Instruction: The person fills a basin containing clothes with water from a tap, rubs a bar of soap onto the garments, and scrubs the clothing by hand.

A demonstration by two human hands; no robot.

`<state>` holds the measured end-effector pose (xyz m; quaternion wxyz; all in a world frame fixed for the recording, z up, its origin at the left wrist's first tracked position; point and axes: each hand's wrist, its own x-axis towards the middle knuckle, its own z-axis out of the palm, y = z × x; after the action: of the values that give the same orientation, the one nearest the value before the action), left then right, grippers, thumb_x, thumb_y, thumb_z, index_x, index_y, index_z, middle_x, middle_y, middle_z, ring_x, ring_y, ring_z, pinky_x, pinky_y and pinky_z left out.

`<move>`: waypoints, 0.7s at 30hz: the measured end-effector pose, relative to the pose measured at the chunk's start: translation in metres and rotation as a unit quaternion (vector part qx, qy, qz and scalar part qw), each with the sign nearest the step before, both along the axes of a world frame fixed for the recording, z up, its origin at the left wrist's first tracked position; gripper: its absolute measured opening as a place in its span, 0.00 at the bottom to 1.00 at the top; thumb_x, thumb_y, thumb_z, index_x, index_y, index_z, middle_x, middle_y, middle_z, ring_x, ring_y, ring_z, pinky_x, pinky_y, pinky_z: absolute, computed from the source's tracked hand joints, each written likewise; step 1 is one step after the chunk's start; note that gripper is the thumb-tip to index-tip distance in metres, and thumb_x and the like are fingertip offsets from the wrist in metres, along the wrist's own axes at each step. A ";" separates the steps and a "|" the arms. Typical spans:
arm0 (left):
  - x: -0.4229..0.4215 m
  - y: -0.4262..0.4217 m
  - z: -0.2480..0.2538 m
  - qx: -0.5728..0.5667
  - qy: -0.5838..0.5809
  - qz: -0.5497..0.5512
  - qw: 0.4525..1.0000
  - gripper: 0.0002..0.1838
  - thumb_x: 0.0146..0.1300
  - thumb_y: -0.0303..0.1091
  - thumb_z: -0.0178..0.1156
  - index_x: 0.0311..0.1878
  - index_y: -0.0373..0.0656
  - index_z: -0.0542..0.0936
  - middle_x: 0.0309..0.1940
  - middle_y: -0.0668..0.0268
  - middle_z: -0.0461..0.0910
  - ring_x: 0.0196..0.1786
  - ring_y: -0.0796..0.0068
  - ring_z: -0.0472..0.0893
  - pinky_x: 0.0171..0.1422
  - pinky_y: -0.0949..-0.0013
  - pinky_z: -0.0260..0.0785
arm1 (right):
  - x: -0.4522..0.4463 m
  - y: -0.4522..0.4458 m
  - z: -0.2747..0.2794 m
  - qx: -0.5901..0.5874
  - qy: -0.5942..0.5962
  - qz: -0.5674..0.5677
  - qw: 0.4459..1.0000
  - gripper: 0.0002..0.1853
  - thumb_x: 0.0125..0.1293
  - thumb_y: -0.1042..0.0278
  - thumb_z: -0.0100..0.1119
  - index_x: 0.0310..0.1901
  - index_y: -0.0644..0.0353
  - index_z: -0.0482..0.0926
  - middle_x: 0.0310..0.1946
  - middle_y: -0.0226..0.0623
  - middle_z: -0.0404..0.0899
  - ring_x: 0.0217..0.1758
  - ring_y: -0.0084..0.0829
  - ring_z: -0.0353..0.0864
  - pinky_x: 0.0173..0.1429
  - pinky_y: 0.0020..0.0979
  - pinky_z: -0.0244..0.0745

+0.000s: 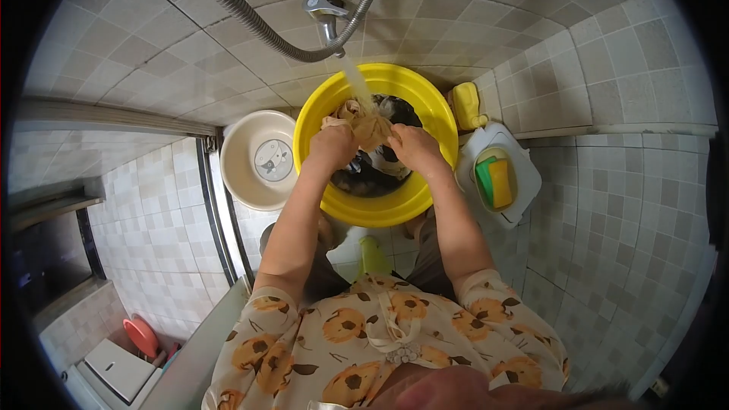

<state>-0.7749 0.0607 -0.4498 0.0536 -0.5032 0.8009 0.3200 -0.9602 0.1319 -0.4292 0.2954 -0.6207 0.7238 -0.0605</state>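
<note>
Nearest, a floral blouse [349,326] is showing, and a light-green object [372,254] is standing below the yellow basin [387,216]. Above this basin, the left hand [332,144] is closing its fingers around one side of a beige cloth [370,130]. The right hand [416,148] is pinching the other side, though its fingertips are partly hiding. The cloth is hanging between them, and running water [357,82] is falling onto it; it seems that a rinse is going on. In my judgement, moving the wet cloth is calling for a firm grip with both hands. Under it, dark laundry [372,182] is lying in the basin.

Left of the yellow basin, a cream basin [235,182] is sitting. To its right, a white stand [524,167] is carrying a dish with a green sponge [484,182] and a yellow sponge [500,184]; a yellow bottle [467,106] is standing just behind. Beyond the basin, a faucet [328,19] is pouring, and a metal hose [262,26] is looping across, possibly hindering higher lifting.
</note>
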 end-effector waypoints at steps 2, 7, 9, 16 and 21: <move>0.001 -0.001 0.013 0.005 -0.042 0.001 0.999 0.20 0.63 0.49 0.52 0.43 0.41 0.79 0.42 0.51 0.81 0.47 0.52 0.79 0.52 0.55 0.72 | -0.001 0.000 0.004 0.019 -0.012 -0.033 0.999 0.15 0.67 0.60 0.48 0.47 0.61 0.74 0.45 0.47 0.79 0.51 0.47 0.76 0.54 0.44 0.72; 0.007 -0.004 0.023 -0.018 0.009 0.016 1.000 0.19 0.64 0.48 0.53 0.47 0.43 0.79 0.38 0.50 0.81 0.45 0.49 0.79 0.51 0.56 0.71 | 0.002 -0.004 -0.002 0.019 -0.003 0.000 1.000 0.15 0.67 0.61 0.46 0.48 0.60 0.74 0.46 0.46 0.79 0.52 0.48 0.76 0.54 0.45 0.72; 0.009 -0.002 0.022 -0.020 0.032 0.025 0.999 0.18 0.63 0.48 0.54 0.46 0.44 0.79 0.40 0.51 0.81 0.46 0.51 0.79 0.51 0.55 0.71 | 0.008 -0.004 -0.004 0.005 -0.009 0.013 1.000 0.15 0.67 0.61 0.46 0.49 0.60 0.74 0.46 0.46 0.79 0.52 0.48 0.76 0.54 0.45 0.72; 0.006 0.000 0.025 -0.009 0.039 0.015 0.999 0.21 0.62 0.47 0.55 0.53 0.46 0.78 0.42 0.52 0.81 0.49 0.54 0.79 0.53 0.58 0.71 | 0.025 -0.008 -0.004 0.016 -0.012 0.044 0.999 0.14 0.66 0.63 0.48 0.47 0.62 0.75 0.54 0.47 0.72 0.56 0.48 0.73 0.54 0.46 0.72; -0.001 0.020 -0.042 0.029 0.028 -0.033 0.999 0.30 0.59 0.45 0.58 0.64 0.50 0.67 0.59 0.47 0.70 0.52 0.50 0.78 0.56 0.56 0.70 | 0.028 -0.005 -0.016 -0.037 -0.010 0.040 0.998 0.13 0.66 0.63 0.48 0.44 0.62 0.76 0.41 0.50 0.79 0.47 0.52 0.77 0.50 0.47 0.72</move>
<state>-0.7764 0.0808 -0.4914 0.0566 -0.4653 0.8089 0.3548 -0.9321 0.1271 -0.4450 0.2820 -0.6590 0.6925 -0.0815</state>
